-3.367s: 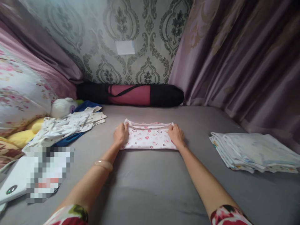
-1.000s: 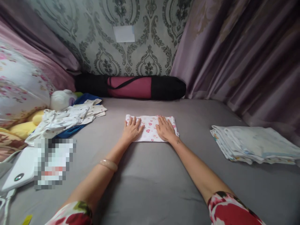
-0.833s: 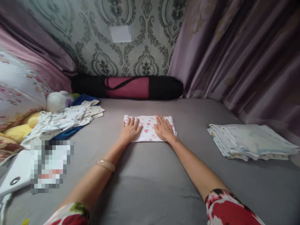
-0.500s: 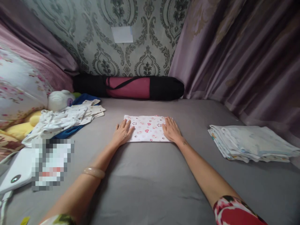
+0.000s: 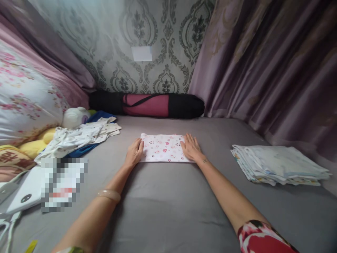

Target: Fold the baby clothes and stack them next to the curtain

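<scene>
A folded white cloth point(image 5: 160, 148) with pink hearts and small flowers lies flat on the grey bed sheet point(image 5: 163, 203) in front of me. At its left edge is my left hand point(image 5: 134, 151), its fingers drawn together and curled around the border of the cloth; the fingertips are partly hidden. My right hand point(image 5: 191, 147) rests palm down across the right end, fingers stretched out. A pale bangle point(image 5: 109, 194) circles my left wrist.
On the right sits a stack of folded white cloths point(image 5: 279, 165). Loose baby clothes point(image 5: 76, 137), plush toys point(image 5: 75, 117) and a white device with a cable point(image 5: 28, 191) are at left. A black and maroon roll bag point(image 5: 146, 104) lies along the wall.
My left hand has slid from lying flat on the cloth to its left edge, and its fingers have drawn together. The right hand stays on the cloth. The view has tilted slightly up.
</scene>
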`<move>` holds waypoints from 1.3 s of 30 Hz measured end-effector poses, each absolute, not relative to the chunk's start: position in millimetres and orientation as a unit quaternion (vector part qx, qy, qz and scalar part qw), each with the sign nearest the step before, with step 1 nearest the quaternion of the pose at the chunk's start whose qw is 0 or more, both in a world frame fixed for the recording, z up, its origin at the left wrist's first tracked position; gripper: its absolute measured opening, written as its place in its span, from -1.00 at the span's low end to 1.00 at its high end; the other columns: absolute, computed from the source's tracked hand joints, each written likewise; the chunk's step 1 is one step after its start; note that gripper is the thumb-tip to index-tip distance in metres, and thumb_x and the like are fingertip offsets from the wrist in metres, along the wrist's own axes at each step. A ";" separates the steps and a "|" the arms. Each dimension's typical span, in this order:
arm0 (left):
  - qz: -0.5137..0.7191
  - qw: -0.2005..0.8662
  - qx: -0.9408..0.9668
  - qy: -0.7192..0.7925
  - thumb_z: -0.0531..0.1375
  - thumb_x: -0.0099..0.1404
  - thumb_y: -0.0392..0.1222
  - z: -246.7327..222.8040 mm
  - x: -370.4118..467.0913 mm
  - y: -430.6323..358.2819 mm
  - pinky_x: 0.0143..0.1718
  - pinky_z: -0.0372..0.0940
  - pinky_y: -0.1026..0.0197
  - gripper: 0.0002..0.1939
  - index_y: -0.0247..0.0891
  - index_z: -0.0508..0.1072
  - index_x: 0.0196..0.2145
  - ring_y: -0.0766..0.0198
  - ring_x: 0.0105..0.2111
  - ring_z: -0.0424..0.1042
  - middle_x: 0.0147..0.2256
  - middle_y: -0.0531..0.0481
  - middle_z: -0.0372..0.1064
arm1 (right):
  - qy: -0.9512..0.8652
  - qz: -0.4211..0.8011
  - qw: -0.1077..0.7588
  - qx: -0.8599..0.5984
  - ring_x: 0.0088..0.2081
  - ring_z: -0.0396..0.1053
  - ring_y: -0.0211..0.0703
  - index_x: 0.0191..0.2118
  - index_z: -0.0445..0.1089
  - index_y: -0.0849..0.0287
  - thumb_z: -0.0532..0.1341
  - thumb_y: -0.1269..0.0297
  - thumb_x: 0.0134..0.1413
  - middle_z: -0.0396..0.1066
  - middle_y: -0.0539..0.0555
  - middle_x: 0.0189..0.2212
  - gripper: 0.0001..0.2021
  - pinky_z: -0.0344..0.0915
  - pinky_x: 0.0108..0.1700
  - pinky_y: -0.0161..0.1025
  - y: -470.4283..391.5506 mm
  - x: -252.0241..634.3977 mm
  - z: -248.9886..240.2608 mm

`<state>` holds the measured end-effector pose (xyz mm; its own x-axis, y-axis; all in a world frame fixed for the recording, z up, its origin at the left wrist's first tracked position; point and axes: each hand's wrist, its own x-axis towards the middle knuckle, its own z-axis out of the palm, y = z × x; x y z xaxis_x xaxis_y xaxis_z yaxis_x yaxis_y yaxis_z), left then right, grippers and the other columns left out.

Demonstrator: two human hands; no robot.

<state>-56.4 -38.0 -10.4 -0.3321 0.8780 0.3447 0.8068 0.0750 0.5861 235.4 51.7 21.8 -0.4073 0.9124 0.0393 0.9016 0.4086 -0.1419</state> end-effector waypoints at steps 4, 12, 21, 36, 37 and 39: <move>0.379 0.061 0.571 0.726 -0.08 0.37 -0.01 -7.1 -55.1 -40.4 0.17 0.16 0.11 -0.55 -0.26 0.45 -0.02 0.11 0.11 0.33 0.07 -0.15 0.39 | -0.836 0.049 0.070 -0.542 0.37 -0.21 0.02 0.36 -0.08 0.45 -0.24 0.08 0.33 -0.13 0.24 0.36 -0.35 -0.25 0.34 -0.07 50.5 237.1 10.2; 0.412 0.100 0.513 0.746 -0.06 0.35 0.00 10.2 -48.3 -48.8 0.08 0.23 0.14 -0.55 -0.25 0.48 -0.05 0.12 0.01 0.39 -0.02 -0.12 0.47 | -0.841 0.065 0.063 -0.534 0.37 -0.20 0.05 0.33 0.01 0.42 -0.24 0.04 0.33 -0.11 0.29 0.35 -0.35 -0.31 0.34 0.04 50.7 230.3 30.3; 0.427 0.107 0.488 0.753 -0.03 0.32 0.00 8.3 -49.9 -46.6 0.04 0.25 0.17 -0.56 -0.23 0.50 -0.07 0.12 -0.03 0.41 -0.05 -0.08 0.49 | -0.885 0.070 0.068 -0.455 0.38 -0.24 -0.08 0.36 -0.06 0.34 -0.23 0.08 0.34 -0.18 0.12 0.38 -0.39 -0.31 0.35 -0.06 50.9 216.5 13.3; 0.401 0.108 0.454 0.788 -0.05 0.33 -0.10 15.1 -46.5 -46.4 0.07 0.22 0.19 -0.60 -0.25 0.47 -0.06 0.16 0.01 0.38 -0.03 -0.07 0.47 | -0.892 0.090 0.110 -0.429 0.37 -0.26 0.00 0.34 -0.03 0.43 -0.23 0.07 0.34 -0.14 0.26 0.36 -0.37 -0.39 0.33 0.04 42.5 140.7 20.5; 0.402 0.106 0.451 0.790 -0.06 0.33 -0.11 15.5 -46.2 -46.3 0.08 0.22 0.19 -0.60 -0.24 0.48 -0.06 0.16 0.02 0.37 -0.02 -0.06 0.46 | -0.890 0.086 0.110 -0.433 0.37 -0.24 0.00 0.34 -0.03 0.43 -0.24 0.07 0.34 -0.12 0.26 0.36 -0.37 -0.39 0.33 0.03 42.7 138.1 16.4; 0.406 0.104 0.444 0.792 -0.07 0.34 -0.11 16.1 -45.9 -46.0 0.08 0.21 0.19 -0.60 -0.24 0.48 -0.06 0.17 0.03 0.37 -0.02 -0.05 0.46 | -0.889 0.078 0.112 -0.437 0.36 -0.22 0.01 0.34 -0.03 0.43 -0.26 0.07 0.34 -0.09 0.26 0.35 -0.37 -0.40 0.33 0.02 43.7 136.8 9.2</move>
<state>-45.9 -46.0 16.1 -0.5842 0.7878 0.1952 0.6183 0.2762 0.7358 136.8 43.7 9.2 -0.5932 0.7944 0.1309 0.7596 0.6061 -0.2360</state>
